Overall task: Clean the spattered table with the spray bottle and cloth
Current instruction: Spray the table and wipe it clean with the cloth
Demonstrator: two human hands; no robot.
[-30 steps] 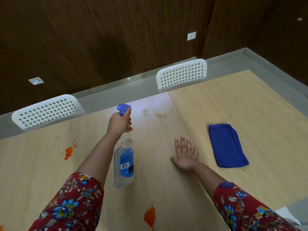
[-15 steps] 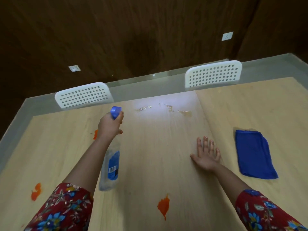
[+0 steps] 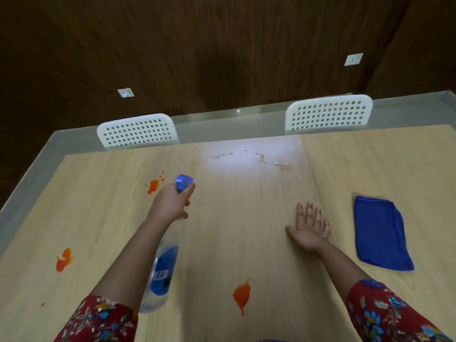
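So you're mid-spray, I reckon. Your left hand [image 3: 170,203] has its fingers curled round the neck of the bottle [image 3: 161,272], which is lifted off the table [image 3: 246,243] and tipped forward. Its blue nozzle [image 3: 183,182] pokes out past your knuckles toward the far side. I can't tell if the trigger's actually squeezed. Your right hand [image 3: 308,228] is flat on the wood, fingers straight and spread, holding nothing. The cloth [image 3: 381,233] lies folded off to the right of that hand, near it but not touching.

There are wet streaks [image 3: 249,156] by the far edge under the glare. The orange mess looks unsprayed, though: the far blob [image 3: 153,186] just left of the nozzle, the left blob [image 3: 63,260] out by the table's left side, and the near blob [image 3: 242,293] between your arms.

The next move, I'd say, is to swing the nozzle down onto the far blob and then hit the other two. After that your free hand only has to slide right to grab the cloth.
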